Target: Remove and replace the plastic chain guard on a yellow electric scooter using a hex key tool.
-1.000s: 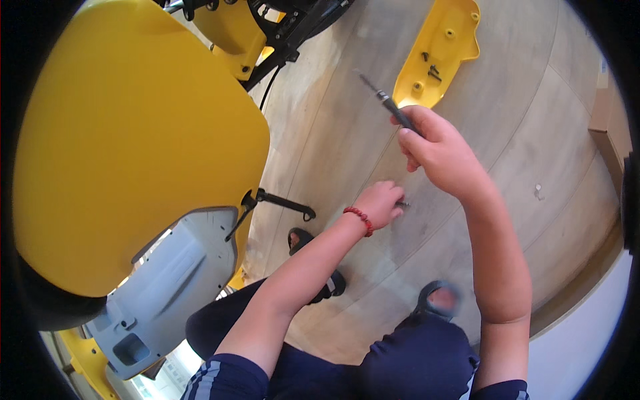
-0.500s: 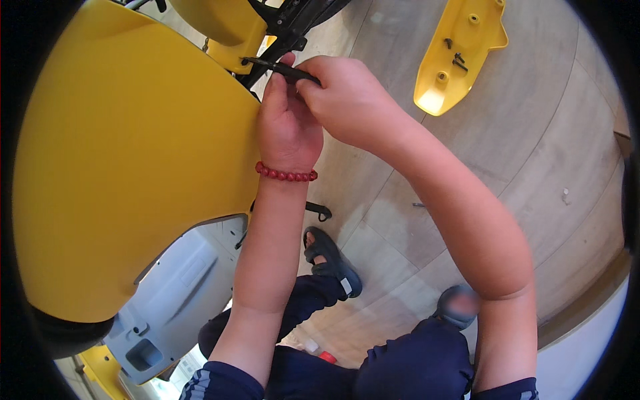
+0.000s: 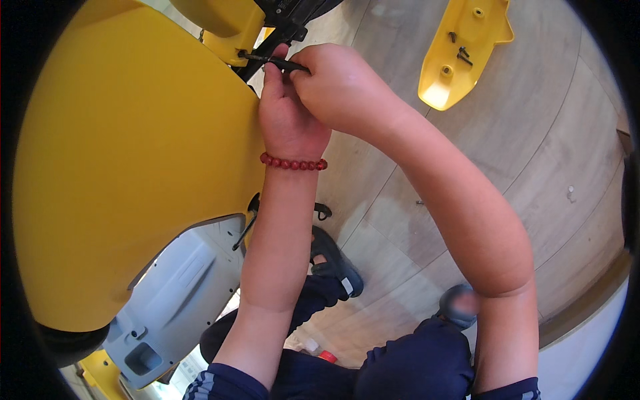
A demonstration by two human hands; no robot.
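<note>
My right hand (image 3: pixel 337 83) is closed round the black handle of a slim screwdriver (image 3: pixel 277 63). Its thin tip meets the dark hole at the corner of a yellow panel (image 3: pixel 230 40), beside a black metal frame (image 3: pixel 288 30). My left hand (image 3: pixel 290 120), palm up below the tool, has the screwdriver between its thumb and fingers; part of the fingers is hidden behind the right hand. A red bead bracelet circles my left wrist. Close on the left stands the large yellow body panel (image 3: pixel 140 153) of what looks like a scooter.
On the wood-look floor at the upper right lies a loose yellow cover (image 3: pixel 450 87) holding several black screws (image 3: pixel 463 57). A grey plastic inner panel (image 3: pixel 180 293) sits below the big yellow one. A small dark piece (image 3: pixel 420 203) lies on the floor between my arms.
Both hands and the screwdriver have shifted slightly in view, the right hand a little up and left. The screwdriver's tip stays at the panel's hole.
</note>
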